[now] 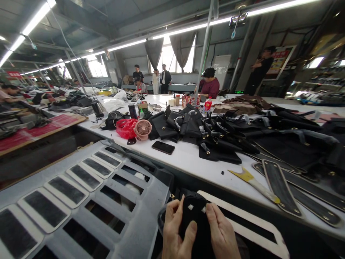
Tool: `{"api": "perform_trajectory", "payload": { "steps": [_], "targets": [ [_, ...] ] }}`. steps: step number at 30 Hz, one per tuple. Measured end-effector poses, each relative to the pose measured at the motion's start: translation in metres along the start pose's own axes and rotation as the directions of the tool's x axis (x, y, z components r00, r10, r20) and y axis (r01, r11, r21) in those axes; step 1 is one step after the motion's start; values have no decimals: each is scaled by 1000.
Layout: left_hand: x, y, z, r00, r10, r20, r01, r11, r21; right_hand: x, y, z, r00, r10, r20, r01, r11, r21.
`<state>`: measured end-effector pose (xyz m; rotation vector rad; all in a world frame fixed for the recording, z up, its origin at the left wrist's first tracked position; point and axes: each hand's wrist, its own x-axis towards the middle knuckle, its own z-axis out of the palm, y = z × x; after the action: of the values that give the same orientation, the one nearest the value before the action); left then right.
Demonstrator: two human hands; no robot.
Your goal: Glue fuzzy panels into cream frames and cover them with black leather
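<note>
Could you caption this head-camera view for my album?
Both hands hold a black bag piece below a white table.

wrists cut off below, black piece (pixel 195 219) partly hidden by thumbs

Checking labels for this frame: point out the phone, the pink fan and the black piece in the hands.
phone (pixel 163 147), head view, middle of its dark screen.
pink fan (pixel 143 129), head view, centre of the round grille.
black piece (pixel 194 216), head view, bare fabric between both thumbs.
</note>
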<state>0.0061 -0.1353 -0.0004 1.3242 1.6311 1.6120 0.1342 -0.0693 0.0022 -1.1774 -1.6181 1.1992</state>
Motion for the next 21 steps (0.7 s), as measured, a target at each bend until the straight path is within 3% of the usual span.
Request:
{"api": "perform_trajectory", "payload": {
  "steps": [3, 7, 12, 14, 16, 18, 21],
  "targets": [
    [-1, -4, 3, 999, -13, 51, 15, 999, -52, 2, -2, -3, 1000, 8, -3, -8, 1000, -26],
    [2, -5, 0, 970, -51, 239, 107, 967, -229, 4, -10, -5, 998, 30, 52, -29, 999, -18],
    [16, -1, -10, 978, -20, 209, 81, 955, -285, 2, -16, -6, 997, -32, 65, 36, 997, -62],
    [22, 1, -11, 969, -16, 247, 87, 957, -278, 2, -18, -8, 998, -62, 31, 65, 992, -113],
    [24, 2, -10, 960, -19, 281, 91, 965, -248, 4, -19, -10, 985, -169, -20, 163, 969, -187],
    [25, 1, -9, 957, -17, 288, 78, 976, -202, 7, -20, -13, 928, -370, -50, 338, 889, -308],
    [24, 0, -7, 955, -12, 297, 52, 991, -126, 11, -23, -12, 790, -613, -9, 542, 705, -458]
  ]
}}
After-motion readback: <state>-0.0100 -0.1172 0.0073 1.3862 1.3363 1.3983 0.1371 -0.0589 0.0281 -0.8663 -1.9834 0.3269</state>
